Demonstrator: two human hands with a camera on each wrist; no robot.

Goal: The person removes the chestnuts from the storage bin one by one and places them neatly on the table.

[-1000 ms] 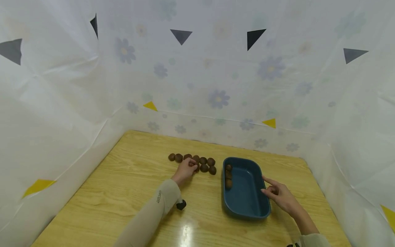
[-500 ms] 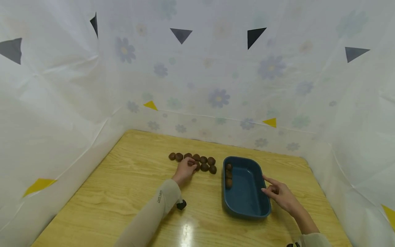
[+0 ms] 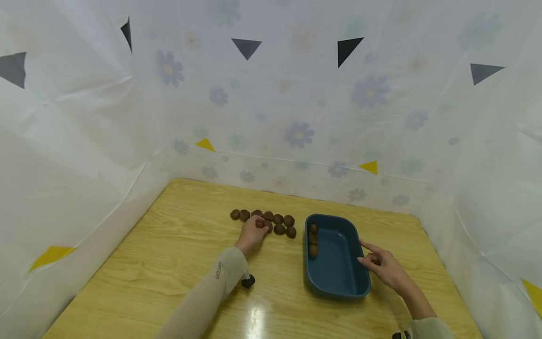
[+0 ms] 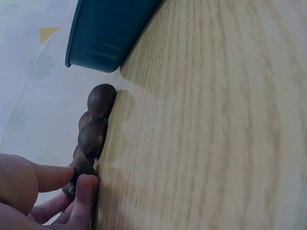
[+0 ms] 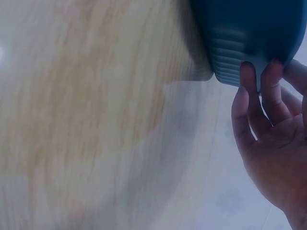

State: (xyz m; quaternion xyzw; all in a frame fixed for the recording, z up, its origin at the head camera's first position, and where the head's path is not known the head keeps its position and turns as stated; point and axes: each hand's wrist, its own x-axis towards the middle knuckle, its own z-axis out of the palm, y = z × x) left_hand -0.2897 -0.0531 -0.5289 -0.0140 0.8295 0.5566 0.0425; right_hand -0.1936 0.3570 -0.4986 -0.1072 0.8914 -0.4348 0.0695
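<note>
— Where's the left hand (image 3: 251,235)?

— At the front row on the table (image 3: 169,292), thumb and fingertips pinching the brown nut (image 4: 81,167) there; whether that nut touches the wood I can't tell

— What's around it?

— Two front-row nuts (image 3: 279,229) just to its right, and a back row of six (image 3: 278,219) behind, running past the hand on both sides

— And the right hand (image 3: 384,269)?

— Well apart from the left, at the right side of the blue tray (image 3: 338,273), fingers touching the wall, not wrapped round it

— Anything inside?

— Three more nuts (image 3: 312,238) in a line along the left wall, between the two hands
</note>
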